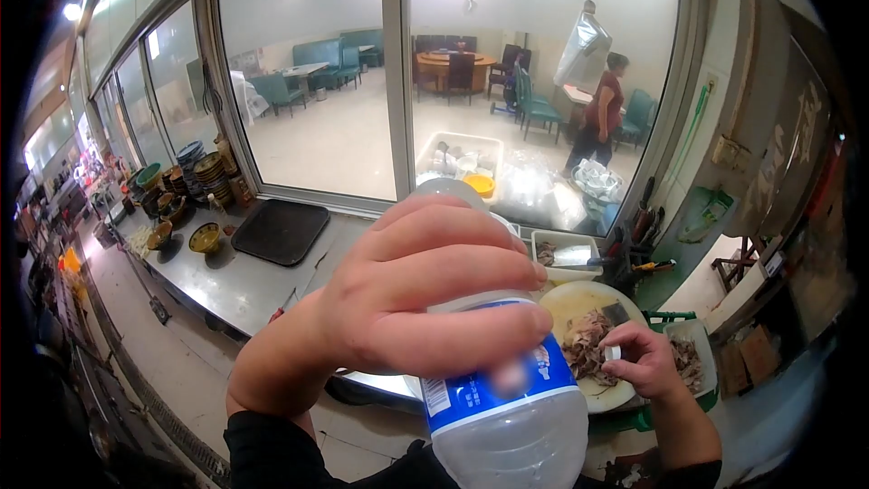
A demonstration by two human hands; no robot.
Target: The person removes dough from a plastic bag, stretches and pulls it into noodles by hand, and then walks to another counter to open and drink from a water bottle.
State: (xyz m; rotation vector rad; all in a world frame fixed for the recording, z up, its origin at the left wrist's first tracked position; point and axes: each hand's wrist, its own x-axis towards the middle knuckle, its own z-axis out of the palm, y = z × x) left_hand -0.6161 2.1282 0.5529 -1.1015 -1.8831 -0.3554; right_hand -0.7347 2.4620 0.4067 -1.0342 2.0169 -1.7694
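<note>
Close to the camera, my left hand (434,281) is wrapped round a clear plastic bottle (511,439) with a blue label. The bottle is raised, its base toward me. A small white bottle cap (613,353) is pinched between the thumb and finger of my right hand (650,364). That hand is above the right edge of a round pale cutting board (566,302). On the board lie chopped meat pieces (586,337) and a dark metal blade (616,312). The bottle's neck is mostly hidden behind my left hand.
A white container (579,276) stands behind the board; a green basket (674,316) is at its right. The steel counter (226,294) on the left bears a black tray (281,231) and bowls (205,238). Beyond the window, a person (605,109) is in a dining room.
</note>
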